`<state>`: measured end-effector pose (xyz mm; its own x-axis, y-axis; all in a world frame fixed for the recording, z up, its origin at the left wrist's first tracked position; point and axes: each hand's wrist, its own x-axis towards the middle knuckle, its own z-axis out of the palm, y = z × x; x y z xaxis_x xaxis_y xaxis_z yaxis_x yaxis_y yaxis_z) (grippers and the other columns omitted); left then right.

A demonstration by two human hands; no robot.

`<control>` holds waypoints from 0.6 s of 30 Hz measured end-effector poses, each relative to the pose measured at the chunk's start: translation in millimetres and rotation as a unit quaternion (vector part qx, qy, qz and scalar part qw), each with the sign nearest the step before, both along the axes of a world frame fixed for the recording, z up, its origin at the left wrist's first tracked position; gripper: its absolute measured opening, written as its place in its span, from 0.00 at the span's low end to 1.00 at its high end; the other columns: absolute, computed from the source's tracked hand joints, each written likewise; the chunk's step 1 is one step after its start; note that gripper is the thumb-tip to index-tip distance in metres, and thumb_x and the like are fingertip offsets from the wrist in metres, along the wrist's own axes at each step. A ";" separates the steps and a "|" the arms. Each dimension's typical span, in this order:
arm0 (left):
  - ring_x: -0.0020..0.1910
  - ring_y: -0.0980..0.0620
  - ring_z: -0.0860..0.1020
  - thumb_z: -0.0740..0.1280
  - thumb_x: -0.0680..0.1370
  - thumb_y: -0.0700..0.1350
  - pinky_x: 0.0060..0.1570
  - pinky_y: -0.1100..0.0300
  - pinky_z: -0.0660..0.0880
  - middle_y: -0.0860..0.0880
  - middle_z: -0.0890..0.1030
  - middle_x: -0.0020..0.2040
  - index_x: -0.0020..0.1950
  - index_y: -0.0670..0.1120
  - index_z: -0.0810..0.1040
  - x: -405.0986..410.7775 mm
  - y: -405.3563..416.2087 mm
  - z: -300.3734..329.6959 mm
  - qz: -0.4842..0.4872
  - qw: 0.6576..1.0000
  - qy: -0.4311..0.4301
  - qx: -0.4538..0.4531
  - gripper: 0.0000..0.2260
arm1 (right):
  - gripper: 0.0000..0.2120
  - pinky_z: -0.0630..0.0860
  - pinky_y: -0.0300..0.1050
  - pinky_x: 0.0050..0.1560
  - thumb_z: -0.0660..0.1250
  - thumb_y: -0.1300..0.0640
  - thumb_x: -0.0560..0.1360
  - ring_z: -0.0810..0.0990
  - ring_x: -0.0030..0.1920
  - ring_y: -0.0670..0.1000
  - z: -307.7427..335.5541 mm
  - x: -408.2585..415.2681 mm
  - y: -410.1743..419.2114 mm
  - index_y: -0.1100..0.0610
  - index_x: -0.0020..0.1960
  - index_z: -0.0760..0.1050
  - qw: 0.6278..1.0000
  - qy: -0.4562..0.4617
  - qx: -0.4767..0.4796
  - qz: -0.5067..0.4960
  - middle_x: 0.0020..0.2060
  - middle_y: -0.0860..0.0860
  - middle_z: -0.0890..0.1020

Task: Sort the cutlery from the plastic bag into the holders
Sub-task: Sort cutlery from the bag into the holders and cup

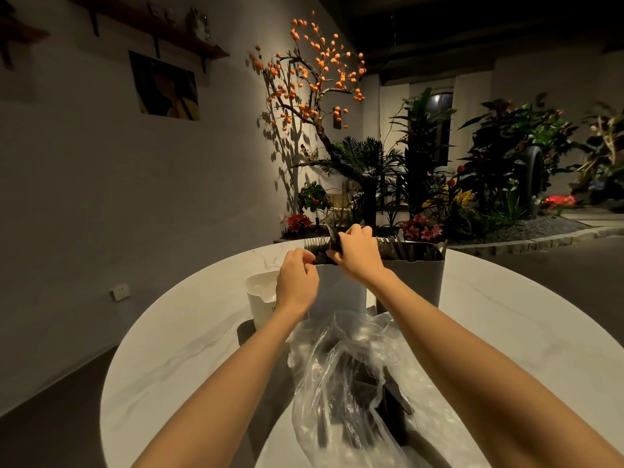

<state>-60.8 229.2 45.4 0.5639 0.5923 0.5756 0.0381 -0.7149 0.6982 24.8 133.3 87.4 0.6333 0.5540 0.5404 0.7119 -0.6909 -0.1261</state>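
Two tall grey holders stand side by side at the table's far side: the left holder (337, 292) packed with dark forks, the right holder (417, 282) with dark knives. My right hand (354, 253) is over the left holder's top, shut on a bunch of dark spoons (333, 238). My left hand (297, 282) sits at that holder's left edge, fingertips pinched at the fork handles; whether it grips one is unclear. A clear plastic bag (358, 376) with more dark cutlery lies nearer me.
A small white container (261, 298) stands left of the holders on the round white marble table (189, 349). A second plate-like rim lies under the bag. Beyond the table are a wall, an orange-fruited tree and plants.
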 end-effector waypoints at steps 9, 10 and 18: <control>0.46 0.52 0.72 0.58 0.79 0.39 0.43 0.58 0.69 0.50 0.77 0.54 0.53 0.47 0.76 0.8 1.8 2.4 0.022 0.999 0.027 0.000 0.09 | 0.47 0.71 0.57 0.55 0.74 0.53 0.71 0.65 0.64 0.58 0.0 -2.7 0.9 0.49 0.78 0.46 0.999 -0.029 0.038 0.009 0.69 0.55 0.63; 0.46 0.52 0.72 0.59 0.79 0.39 0.43 0.58 0.69 0.50 0.78 0.54 0.53 0.47 0.76 0.9 2.2 2.2 0.023 0.999 0.027 0.002 0.08 | 0.49 0.72 0.58 0.54 0.74 0.53 0.71 0.64 0.65 0.58 0.1 -3.0 -0.1 0.47 0.78 0.44 0.998 -0.053 0.030 0.014 0.70 0.54 0.61; 0.46 0.53 0.73 0.59 0.80 0.40 0.41 0.59 0.68 0.51 0.77 0.54 0.53 0.48 0.76 0.9 3.3 2.7 0.019 0.999 0.032 0.010 0.07 | 0.21 0.62 0.54 0.65 0.58 0.48 0.81 0.58 0.74 0.51 -1.8 9.2 -9.1 0.46 0.73 0.63 0.992 -0.098 -0.054 0.062 0.74 0.44 0.64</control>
